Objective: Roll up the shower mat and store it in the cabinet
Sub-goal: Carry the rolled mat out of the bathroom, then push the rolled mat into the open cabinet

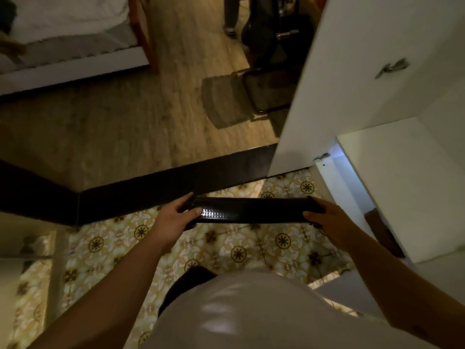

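Observation:
A black shower mat (254, 210), rolled into a long tube with a bumpy, shiny surface, is held level above the patterned tile floor. My left hand (176, 215) grips its left end and my right hand (327, 217) grips its right end. A white cabinet (392, 197) stands just to the right, its door (339, 79) swung open toward the room and a metal handle on it. The roll's right end is close to the cabinet's open front.
A dark raised threshold (163, 192) separates the patterned tiles from a wood-look floor (113, 127). A bed (70, 41) stands at the far left. A dark chair (271, 59) and another person's legs (231, 13) are at the back. A grey mat (221, 102) lies on the floor.

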The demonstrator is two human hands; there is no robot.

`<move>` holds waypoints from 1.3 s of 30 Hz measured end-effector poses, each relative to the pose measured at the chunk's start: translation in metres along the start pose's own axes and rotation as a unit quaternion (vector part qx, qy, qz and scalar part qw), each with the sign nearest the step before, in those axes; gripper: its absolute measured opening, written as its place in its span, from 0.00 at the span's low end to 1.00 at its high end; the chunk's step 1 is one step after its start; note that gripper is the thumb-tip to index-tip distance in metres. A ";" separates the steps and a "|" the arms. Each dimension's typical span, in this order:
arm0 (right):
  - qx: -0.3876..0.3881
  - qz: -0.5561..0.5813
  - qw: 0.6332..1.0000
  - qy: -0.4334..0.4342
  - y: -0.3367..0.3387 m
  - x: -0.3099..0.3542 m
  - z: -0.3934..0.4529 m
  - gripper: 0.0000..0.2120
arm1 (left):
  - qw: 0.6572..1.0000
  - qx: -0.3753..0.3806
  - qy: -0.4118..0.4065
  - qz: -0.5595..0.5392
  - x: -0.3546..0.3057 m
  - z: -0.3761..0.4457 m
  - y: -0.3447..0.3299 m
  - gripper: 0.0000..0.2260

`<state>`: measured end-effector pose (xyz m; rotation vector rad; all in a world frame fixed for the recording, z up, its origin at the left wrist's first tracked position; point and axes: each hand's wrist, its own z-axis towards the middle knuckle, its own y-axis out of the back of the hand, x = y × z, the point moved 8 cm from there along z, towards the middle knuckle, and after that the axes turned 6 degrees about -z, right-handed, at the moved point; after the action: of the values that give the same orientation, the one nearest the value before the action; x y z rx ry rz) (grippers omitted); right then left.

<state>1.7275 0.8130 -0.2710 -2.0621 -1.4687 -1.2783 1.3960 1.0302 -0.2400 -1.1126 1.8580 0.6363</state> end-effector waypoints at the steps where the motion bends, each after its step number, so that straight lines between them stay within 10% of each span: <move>1: -0.013 0.002 1.000 0.002 0.009 0.002 0.001 0.25 | 1.000 0.014 0.002 0.005 -0.006 0.012 -0.011 0.25; 18: -0.314 0.212 0.924 -0.042 0.099 -0.025 -0.057 0.15 | 0.902 0.401 0.009 0.163 -0.116 0.190 -0.262 0.17; 32: -0.494 0.301 0.813 -0.068 0.063 -0.039 -0.097 0.15 | 0.790 0.543 0.018 0.283 -0.125 0.222 -0.398 0.25; 39: -0.493 0.330 0.803 -0.060 0.088 -0.053 -0.098 0.15 | 0.794 0.543 0.032 0.273 -0.111 0.217 -0.427 0.19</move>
<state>1.7525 0.6770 -0.2380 -2.8797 0.1236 -1.7539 1.8871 1.0425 -0.2531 0.1784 2.1006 -0.2406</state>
